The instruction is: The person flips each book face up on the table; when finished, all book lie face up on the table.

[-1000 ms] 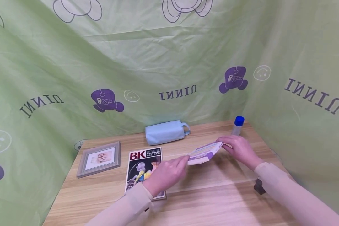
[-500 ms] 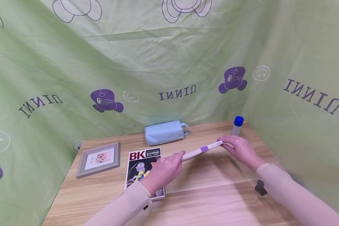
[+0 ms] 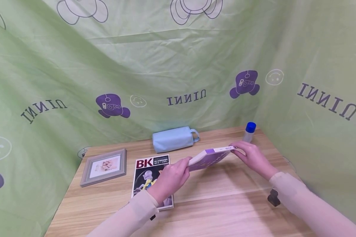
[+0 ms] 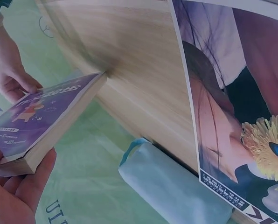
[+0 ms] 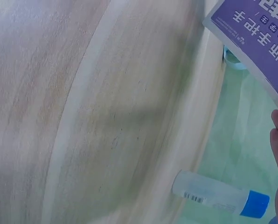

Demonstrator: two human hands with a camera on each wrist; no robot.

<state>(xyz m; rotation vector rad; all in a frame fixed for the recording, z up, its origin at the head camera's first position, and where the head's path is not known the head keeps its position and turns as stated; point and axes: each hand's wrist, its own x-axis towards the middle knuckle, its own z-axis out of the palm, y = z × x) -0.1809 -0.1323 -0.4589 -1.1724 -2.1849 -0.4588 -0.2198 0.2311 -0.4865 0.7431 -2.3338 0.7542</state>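
Observation:
A purple and white book (image 3: 209, 160) is held tilted above the table by both hands, its spine facing up in the head view. My left hand (image 3: 172, 177) grips one end, thumb on the purple cover and fingers under the page edges in the left wrist view. At the other end my right hand (image 3: 252, 158) pinches a corner between thumb and fingers. White lettering shows on the purple cover (image 5: 265, 37) in the right wrist view. Below my left forearm lies a magazine (image 3: 142, 174) marked BK, partly hidden by that hand.
A light blue pencil case (image 3: 173, 140) lies at the back of the wooden table (image 3: 213, 210). The grey picture frame (image 3: 105, 167) lies at the left. A blue-capped glue stick (image 3: 249, 131) stands at the back right, close behind my right hand. Green printed cloth (image 3: 154, 65) hangs behind.
The book has turned over in the hands: first its upper face showed, then mostly its edge, and now its purple underside and spine. My left hand has shifted slightly left.

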